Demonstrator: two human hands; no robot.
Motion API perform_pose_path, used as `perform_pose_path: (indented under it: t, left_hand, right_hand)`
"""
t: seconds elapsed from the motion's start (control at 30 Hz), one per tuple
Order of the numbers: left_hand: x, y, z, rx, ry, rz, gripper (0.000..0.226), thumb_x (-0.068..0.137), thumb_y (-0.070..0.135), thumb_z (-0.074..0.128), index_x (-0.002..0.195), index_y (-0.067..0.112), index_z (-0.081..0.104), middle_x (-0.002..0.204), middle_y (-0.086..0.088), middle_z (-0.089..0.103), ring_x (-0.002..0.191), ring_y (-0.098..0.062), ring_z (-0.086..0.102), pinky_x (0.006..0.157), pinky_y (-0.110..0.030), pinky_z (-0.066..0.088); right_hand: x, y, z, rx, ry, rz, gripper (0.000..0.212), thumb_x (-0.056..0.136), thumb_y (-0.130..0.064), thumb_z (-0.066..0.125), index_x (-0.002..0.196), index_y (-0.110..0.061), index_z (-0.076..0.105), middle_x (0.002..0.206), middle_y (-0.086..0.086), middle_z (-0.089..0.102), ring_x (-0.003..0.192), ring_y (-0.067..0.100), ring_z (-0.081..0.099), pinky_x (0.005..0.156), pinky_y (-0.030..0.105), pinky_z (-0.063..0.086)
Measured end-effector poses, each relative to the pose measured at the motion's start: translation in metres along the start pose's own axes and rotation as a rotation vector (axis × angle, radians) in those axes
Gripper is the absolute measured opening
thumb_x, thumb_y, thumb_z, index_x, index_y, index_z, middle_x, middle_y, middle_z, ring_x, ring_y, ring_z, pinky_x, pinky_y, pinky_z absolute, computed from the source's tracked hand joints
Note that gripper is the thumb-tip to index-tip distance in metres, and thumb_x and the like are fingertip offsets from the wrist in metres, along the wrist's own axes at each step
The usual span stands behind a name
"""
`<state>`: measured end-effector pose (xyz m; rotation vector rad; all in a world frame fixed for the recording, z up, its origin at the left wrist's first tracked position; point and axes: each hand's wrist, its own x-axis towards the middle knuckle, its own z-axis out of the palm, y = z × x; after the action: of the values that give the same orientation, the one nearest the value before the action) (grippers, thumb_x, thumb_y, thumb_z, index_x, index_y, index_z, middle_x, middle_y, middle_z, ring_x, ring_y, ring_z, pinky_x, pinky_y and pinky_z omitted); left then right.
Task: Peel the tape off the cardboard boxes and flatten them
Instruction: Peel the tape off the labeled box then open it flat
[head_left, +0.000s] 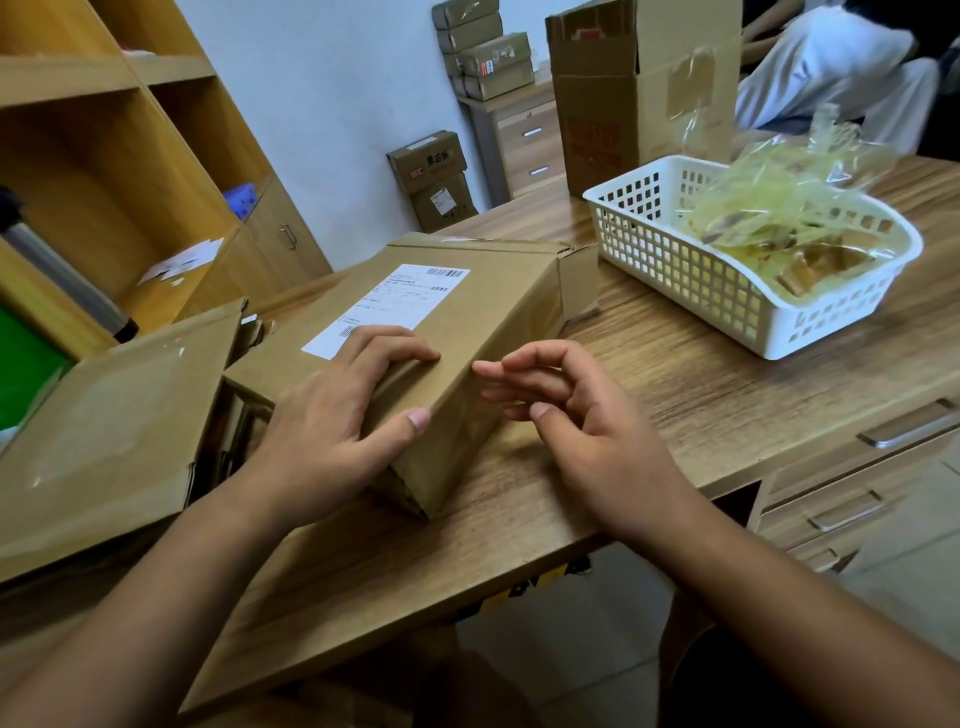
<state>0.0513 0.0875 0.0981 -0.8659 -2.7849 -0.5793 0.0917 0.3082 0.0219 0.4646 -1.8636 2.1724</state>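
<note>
A brown cardboard box (467, 306) with a white shipping label (387, 306) lies on the wooden desk (701, 374), one end flap sticking out at its far right. My left hand (337, 415) rests on the box's near corner, fingers over the top and thumb on the side face. Just right of the box hovers my right hand (566, 410), fingers loosely curled and apart, fingertips close to the box's edge, holding nothing. A white plastic basket (675, 270) at the right holds a heap of peeled clear tape (779, 202).
A flattened, tape-covered box (104, 426) lies at my left. A tall open carton (639, 88) stands behind the basket. Wooden shelves fill the left wall, more stacked boxes (483, 52) sit at the back, and a seated person (831, 67) is at the top right. Desk drawers (857, 478) are at the lower right.
</note>
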Motion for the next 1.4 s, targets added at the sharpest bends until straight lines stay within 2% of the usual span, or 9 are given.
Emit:
perform_pose_path:
  t: [0.23,0.5,0.6,0.8,0.97,1.17,1.4]
  left_hand:
    - [0.0003,-0.0013,0.0020,-0.001,0.021,0.007,0.051,0.082,0.060,0.043,0.130,0.044,0.051,0.135,0.024,0.045,0.126,-0.002,0.048,0.095,-0.052,0.046]
    - [0.0001,-0.0024,0.0027,-0.009,0.029,0.004,0.052,0.082,0.062,0.043,0.130,0.045,0.050,0.135,0.027,0.045,0.125,0.003,0.046,0.094,-0.049,0.046]
    - [0.0003,-0.0023,0.0028,-0.010,0.030,0.001,0.051,0.081,0.063,0.042,0.129,0.047,0.049,0.134,0.027,0.045,0.125,0.001,0.047,0.094,-0.050,0.047]
    - [0.0001,-0.0025,0.0031,-0.008,0.038,0.009,0.049,0.082,0.061,0.043,0.129,0.048,0.048,0.134,0.026,0.046,0.124,-0.003,0.050,0.094,-0.052,0.047]
    - [-0.0005,-0.0019,0.0042,0.004,0.049,0.001,0.050,0.082,0.063,0.040,0.129,0.048,0.048,0.134,0.029,0.045,0.123,0.002,0.047,0.091,-0.047,0.047]
    - [-0.0013,-0.0012,0.0056,0.013,0.066,0.002,0.048,0.086,0.062,0.036,0.128,0.046,0.051,0.133,0.027,0.047,0.122,-0.002,0.050,0.090,-0.047,0.048]
    - [-0.0018,-0.0002,0.0056,0.014,0.075,-0.004,0.049,0.087,0.062,0.034,0.128,0.044,0.053,0.134,0.026,0.048,0.122,-0.002,0.051,0.090,-0.045,0.047]
  right_hand:
    - [0.0002,-0.0002,-0.0019,-0.007,-0.013,0.010,0.037,0.099,0.013,0.037,0.117,-0.015,0.054,0.121,-0.001,0.072,0.115,0.017,0.067,0.105,0.040,0.049]
    - [-0.0006,0.0003,-0.0013,-0.043,-0.024,0.020,0.031,0.100,0.005,0.039,0.116,-0.017,0.055,0.117,-0.002,0.074,0.118,0.015,0.066,0.108,0.046,0.047]
    - [-0.0022,-0.0001,0.0012,-0.066,-0.005,0.002,0.032,0.100,0.008,0.041,0.115,-0.017,0.055,0.113,-0.002,0.075,0.117,0.013,0.066,0.106,0.046,0.048]
    - [-0.0022,-0.0032,0.0016,-0.009,0.030,-0.017,0.036,0.098,0.013,0.041,0.118,-0.015,0.054,0.124,0.000,0.071,0.123,0.011,0.063,0.107,0.043,0.048]
    - [-0.0061,-0.0043,0.0034,-0.067,0.020,-0.024,0.036,0.099,0.011,0.043,0.117,-0.018,0.056,0.123,-0.006,0.072,0.123,0.008,0.063,0.106,0.043,0.049]
    - [-0.0076,-0.0068,0.0033,-0.110,0.001,0.002,0.031,0.100,0.007,0.045,0.113,-0.018,0.056,0.113,-0.007,0.075,0.117,0.009,0.065,0.102,0.048,0.051]
    - [-0.0042,-0.0069,0.0051,-0.067,0.045,-0.042,0.035,0.097,0.012,0.047,0.116,-0.016,0.055,0.122,-0.001,0.071,0.119,0.013,0.065,0.104,0.036,0.051]
